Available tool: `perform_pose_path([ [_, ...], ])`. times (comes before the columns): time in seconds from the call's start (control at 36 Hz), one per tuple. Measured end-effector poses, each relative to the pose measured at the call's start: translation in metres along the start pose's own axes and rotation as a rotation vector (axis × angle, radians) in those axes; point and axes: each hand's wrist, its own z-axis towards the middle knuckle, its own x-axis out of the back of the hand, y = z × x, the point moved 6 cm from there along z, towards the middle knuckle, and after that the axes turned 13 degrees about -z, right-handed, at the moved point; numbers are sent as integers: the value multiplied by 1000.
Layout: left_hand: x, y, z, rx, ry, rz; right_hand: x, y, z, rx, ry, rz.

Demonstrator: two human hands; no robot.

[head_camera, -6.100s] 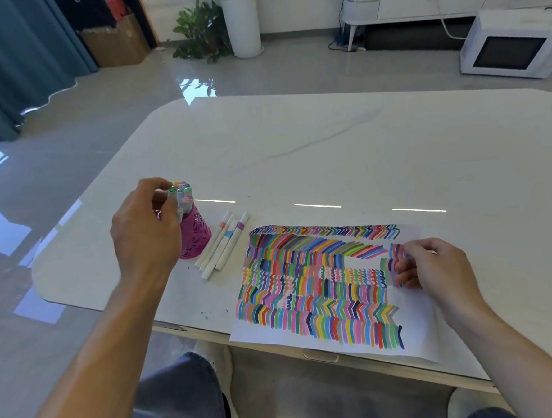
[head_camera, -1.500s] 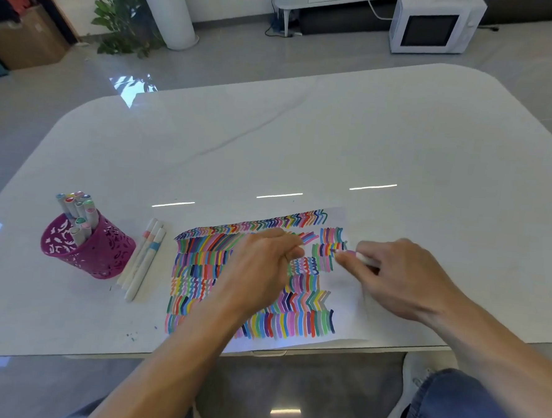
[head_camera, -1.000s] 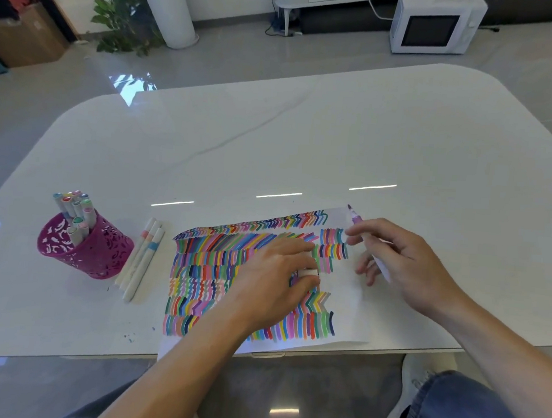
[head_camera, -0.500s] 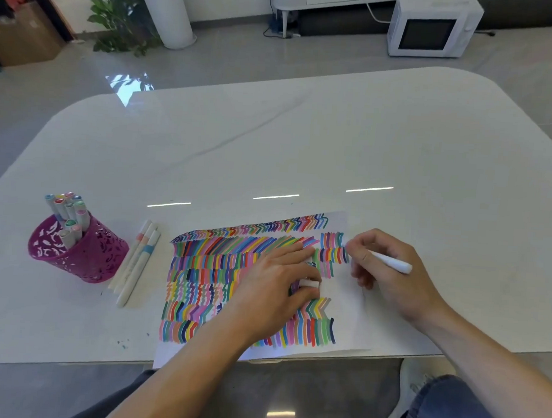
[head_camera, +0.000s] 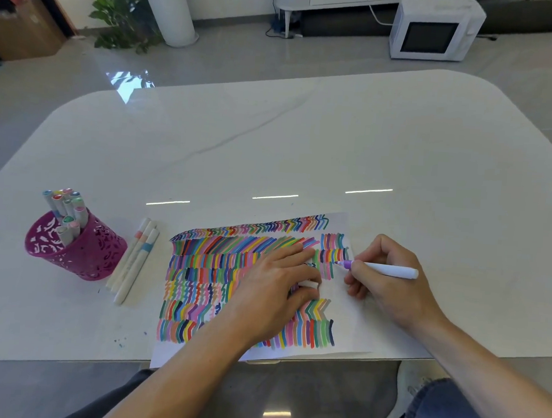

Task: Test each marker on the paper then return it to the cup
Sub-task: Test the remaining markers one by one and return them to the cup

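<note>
A sheet of paper [head_camera: 347, 316] covered in rows of coloured strokes lies at the table's near edge. My right hand [head_camera: 390, 280] grips a white marker [head_camera: 384, 269] with a purple tip, and the tip touches the paper near its right margin. My left hand [head_camera: 272, 292] rests on the middle of the sheet and holds a small white cap [head_camera: 309, 284] between thumb and fingers. A magenta cut-out cup [head_camera: 81, 252] holding several markers stands at the left. Three white markers [head_camera: 135, 261] lie side by side between cup and paper.
The white marble table [head_camera: 304, 146] stretches far back beyond the paper. On the floor behind it stand a white microwave [head_camera: 432, 29], a potted plant [head_camera: 128, 15] and a tall white planter [head_camera: 172, 12]. My knees show below the table edge.
My left hand came from the cup to the paper. My right hand turned the uncapped marker tip down and brought it to the sheet's right margin; the cap stays in my left hand.
</note>
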Motion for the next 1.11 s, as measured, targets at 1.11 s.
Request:
perform_pose_path([
  [1.11,-2,-9,-1,31,-5,8,-6,-1,2,-13,-46,-148],
])
